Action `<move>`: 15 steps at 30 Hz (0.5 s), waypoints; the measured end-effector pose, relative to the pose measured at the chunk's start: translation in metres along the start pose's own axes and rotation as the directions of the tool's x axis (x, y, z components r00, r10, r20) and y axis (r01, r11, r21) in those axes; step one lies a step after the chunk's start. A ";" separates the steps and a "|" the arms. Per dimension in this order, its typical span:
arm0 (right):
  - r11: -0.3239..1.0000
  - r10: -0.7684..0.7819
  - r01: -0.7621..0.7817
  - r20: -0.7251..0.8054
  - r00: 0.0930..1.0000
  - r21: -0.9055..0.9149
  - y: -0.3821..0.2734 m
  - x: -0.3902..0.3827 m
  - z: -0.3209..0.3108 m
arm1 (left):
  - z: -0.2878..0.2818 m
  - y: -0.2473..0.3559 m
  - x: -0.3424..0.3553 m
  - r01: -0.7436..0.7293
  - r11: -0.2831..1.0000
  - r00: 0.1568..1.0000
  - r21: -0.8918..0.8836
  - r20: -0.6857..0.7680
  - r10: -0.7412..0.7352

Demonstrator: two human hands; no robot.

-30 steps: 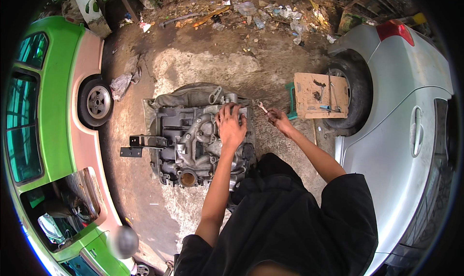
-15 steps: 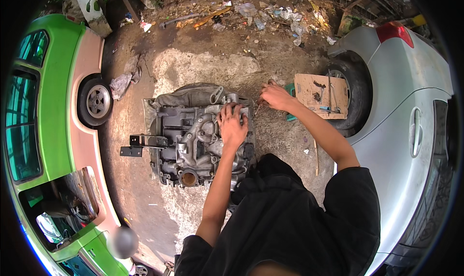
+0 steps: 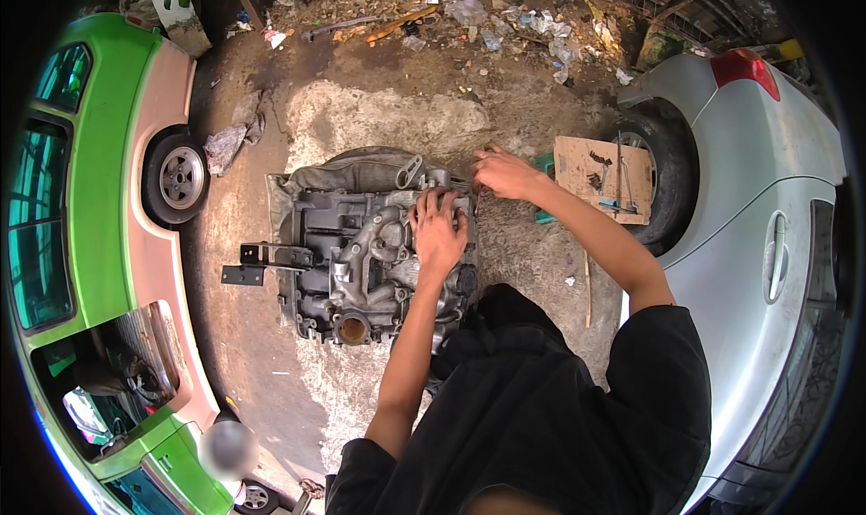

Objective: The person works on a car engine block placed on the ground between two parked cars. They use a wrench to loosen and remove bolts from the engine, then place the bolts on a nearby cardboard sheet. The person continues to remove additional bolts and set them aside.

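A grey metal engine [image 3: 356, 262] lies on a folded grey fabric pad [image 3: 316, 174] on the ground, with a black bracket [image 3: 244, 273] sticking out at its left. My left hand [image 3: 437, 231] rests on the engine's upper right part, fingers apart and bent. My right hand [image 3: 503, 174] is curled at the engine's upper right corner around the wrench, which is mostly hidden by the hand; I cannot make out whether it touches the engine.
A cardboard sheet with tools [image 3: 586, 177] sits on a green stool [image 3: 544, 206] by a silver car [image 3: 722, 298] on the right. A green and pink van [image 3: 99, 208] stands left. Litter [image 3: 541, 28] covers the far ground; a crumpled cloth [image 3: 225, 150] lies near the van's wheel.
My right hand has risen and moved left toward the engine's corner, turning over so the wrench is less visible. My left hand stays on the engine.
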State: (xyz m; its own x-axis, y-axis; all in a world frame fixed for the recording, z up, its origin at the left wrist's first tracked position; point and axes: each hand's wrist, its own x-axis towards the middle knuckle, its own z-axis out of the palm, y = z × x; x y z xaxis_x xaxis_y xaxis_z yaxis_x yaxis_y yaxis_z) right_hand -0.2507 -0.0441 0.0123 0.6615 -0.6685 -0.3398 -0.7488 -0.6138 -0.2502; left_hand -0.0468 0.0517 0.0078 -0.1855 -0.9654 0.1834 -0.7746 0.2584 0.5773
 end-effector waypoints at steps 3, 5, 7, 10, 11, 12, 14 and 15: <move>0.998 -0.041 0.040 -0.026 0.999 -0.058 -0.002 0.005 0.003 | 0.000 0.000 0.000 0.001 1.000 1.000 -0.002 -0.006 -0.001; 0.997 -0.044 0.041 -0.045 0.998 -0.062 -0.002 0.007 0.005 | 0.000 0.000 0.000 0.001 1.000 1.000 0.001 -0.004 -0.001; 0.993 -0.077 0.072 -0.045 0.996 -0.090 -0.001 0.007 0.006 | 0.000 0.001 0.000 0.001 1.000 1.000 0.002 -0.001 -0.001; 0.993 -0.089 0.081 -0.086 0.992 -0.088 0.000 0.004 0.011 | -0.001 0.001 0.000 0.002 1.000 1.000 -0.003 0.005 -0.002; 0.994 -0.077 0.069 -0.095 0.993 -0.085 0.000 0.003 0.012 | -0.001 0.001 0.000 0.003 1.000 1.000 -0.008 0.008 -0.003; 0.995 -0.072 0.064 -0.110 0.991 -0.071 0.000 0.001 0.015 | -0.001 0.001 0.000 0.002 1.000 1.000 -0.007 0.007 -0.002; 0.997 -0.035 0.029 -0.105 0.994 -0.065 0.000 -0.003 0.020 | -0.002 0.001 0.000 -0.002 1.000 1.000 -0.010 0.005 0.002; 0.999 -0.026 0.022 -0.110 0.994 -0.039 0.001 -0.002 0.023 | -0.002 0.001 0.000 0.006 1.000 1.000 -0.005 0.011 -0.006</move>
State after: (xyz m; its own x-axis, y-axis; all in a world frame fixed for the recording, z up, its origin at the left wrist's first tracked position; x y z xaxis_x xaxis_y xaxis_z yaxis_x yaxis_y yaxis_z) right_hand -0.2536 -0.0341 -0.0078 0.6813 -0.6946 -0.2309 -0.7320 -0.6442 -0.2218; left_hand -0.0463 0.0519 0.0098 -0.1874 -0.9671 0.1717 -0.7727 0.2531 0.5821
